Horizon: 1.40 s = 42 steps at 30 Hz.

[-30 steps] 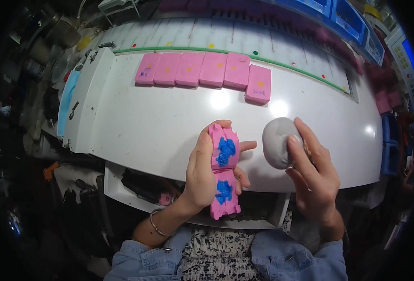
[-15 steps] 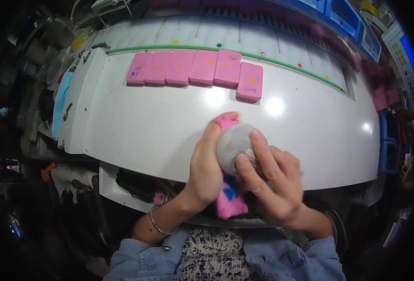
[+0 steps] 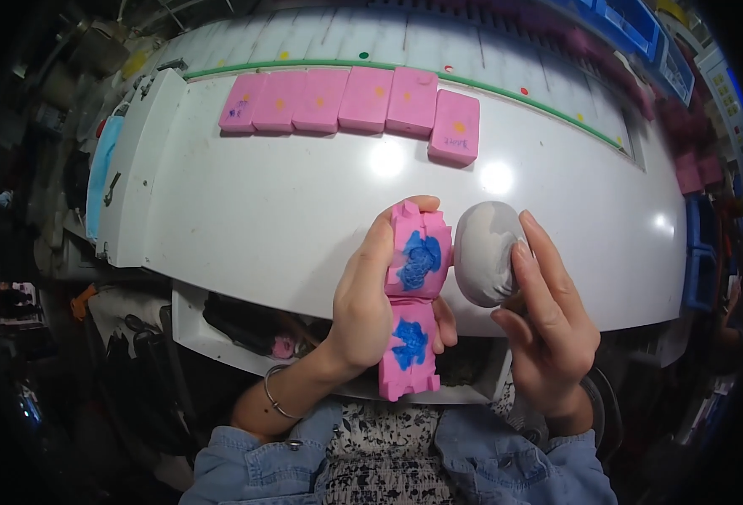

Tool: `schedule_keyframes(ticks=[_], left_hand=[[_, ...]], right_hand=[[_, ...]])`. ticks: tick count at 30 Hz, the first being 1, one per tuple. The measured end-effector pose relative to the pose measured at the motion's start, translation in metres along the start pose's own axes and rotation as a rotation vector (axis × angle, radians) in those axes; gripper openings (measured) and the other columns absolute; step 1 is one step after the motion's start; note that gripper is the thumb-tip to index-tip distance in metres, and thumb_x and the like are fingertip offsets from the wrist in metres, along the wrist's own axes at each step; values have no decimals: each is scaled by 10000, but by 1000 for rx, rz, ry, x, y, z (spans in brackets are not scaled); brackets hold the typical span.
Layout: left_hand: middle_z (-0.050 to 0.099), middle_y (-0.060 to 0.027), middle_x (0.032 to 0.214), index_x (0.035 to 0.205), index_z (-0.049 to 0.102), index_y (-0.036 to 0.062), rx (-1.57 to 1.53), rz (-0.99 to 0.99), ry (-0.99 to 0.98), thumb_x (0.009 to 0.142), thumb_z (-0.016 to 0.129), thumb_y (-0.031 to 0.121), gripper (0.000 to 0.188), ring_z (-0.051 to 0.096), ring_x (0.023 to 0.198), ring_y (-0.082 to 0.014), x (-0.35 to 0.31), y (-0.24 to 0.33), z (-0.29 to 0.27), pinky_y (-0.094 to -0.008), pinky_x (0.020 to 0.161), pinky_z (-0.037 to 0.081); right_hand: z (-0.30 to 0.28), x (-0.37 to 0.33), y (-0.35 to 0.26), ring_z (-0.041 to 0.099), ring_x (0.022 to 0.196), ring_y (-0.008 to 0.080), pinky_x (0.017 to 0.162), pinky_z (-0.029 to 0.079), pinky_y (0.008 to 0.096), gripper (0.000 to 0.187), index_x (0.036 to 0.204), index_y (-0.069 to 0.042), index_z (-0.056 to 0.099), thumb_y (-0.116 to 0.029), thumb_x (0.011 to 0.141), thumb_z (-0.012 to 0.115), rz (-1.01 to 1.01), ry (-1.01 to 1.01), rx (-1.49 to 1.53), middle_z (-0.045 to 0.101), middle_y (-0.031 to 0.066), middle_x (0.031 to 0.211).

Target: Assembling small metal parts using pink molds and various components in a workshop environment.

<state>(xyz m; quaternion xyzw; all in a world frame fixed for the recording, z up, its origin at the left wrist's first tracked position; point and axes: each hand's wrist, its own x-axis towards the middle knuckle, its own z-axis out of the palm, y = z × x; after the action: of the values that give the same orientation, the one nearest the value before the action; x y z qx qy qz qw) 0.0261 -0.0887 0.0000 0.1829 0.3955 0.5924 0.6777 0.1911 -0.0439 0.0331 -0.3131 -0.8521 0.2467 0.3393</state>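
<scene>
An opened pink rubber mold (image 3: pixel 408 301) lies in my left hand (image 3: pixel 361 307), which is closed around it, with fingertips showing at its top and right edge. Its two halves spread one above the other, each with a textured blue hollow in the middle. To the right of the mold, my right hand (image 3: pixel 554 324) grips a smooth, rounded grey-and-white pad (image 3: pixel 482 252) by its right side. The pad is held near the upper half of the mold, and its exact kind is unclear. Both hands are above the front edge of the white table (image 3: pixel 262 219).
Several pink blocks (image 3: pixel 317 101) with yellow marks stand in a row toward the back of the table. Behind them runs a green strip (image 3: pixel 321 64). Blue bins (image 3: pixel 632 29) hang at the far right. An open drawer (image 3: pixel 220 324) is below the table at left.
My right hand has moved right with the pad, off the top of the mold. The mold's upper hollow, covered before, is now exposed. The view has shifted slightly.
</scene>
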Motion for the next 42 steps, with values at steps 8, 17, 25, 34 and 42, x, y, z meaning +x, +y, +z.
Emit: schedule_keyframes(ticks=[8, 17, 25, 34, 42], left_hand=[[570, -259, 1041, 1254, 296, 22, 79, 88, -4, 955, 150, 369, 481, 561, 449, -232, -2, 2, 5, -294, 420, 476], [540, -138, 915, 1217, 365, 1, 20, 70, -1, 964, 166, 253, 409, 574, 711, -180, -1, -1, -1, -267, 650, 482], [541, -113, 746, 1235, 332, 30, 152, 177, 47, 971, 152, 297, 416, 527, 453, -169, 1, -5, 7, -279, 426, 455], [524, -120, 1056, 1226, 378, -28, 291, 368, 70, 985, 211, 275, 422, 538, 900, -137, 10, -21, -5, -247, 788, 447], [531, -202, 1104, 1252, 332, -51, 314, 637, 110, 952, 308, 422, 560, 612, 902, -225, 8, -15, -6, -308, 742, 515]], right_hand=[[8, -14, -9, 574, 921, 307, 730, 484, 339, 470, 1102, 67, 566, 74, 644, 671, -73, 246, -34, 494, 319, 1178], [18, -9, -1, 574, 792, 294, 668, 468, 327, 445, 1102, 34, 591, 79, 660, 600, -75, 126, -148, 535, 293, 1139], [20, -5, -13, 565, 801, 267, 694, 461, 300, 494, 1078, 19, 616, 47, 585, 618, -11, 67, -129, 540, 280, 1143], [25, -1, -8, 560, 814, 243, 688, 457, 295, 493, 1117, 3, 598, 31, 627, 641, -65, -42, -202, 506, 249, 1212], [7, -11, -19, 591, 856, 261, 711, 480, 295, 499, 1118, 72, 563, 99, 625, 629, 50, 184, 6, 494, 313, 1181]])
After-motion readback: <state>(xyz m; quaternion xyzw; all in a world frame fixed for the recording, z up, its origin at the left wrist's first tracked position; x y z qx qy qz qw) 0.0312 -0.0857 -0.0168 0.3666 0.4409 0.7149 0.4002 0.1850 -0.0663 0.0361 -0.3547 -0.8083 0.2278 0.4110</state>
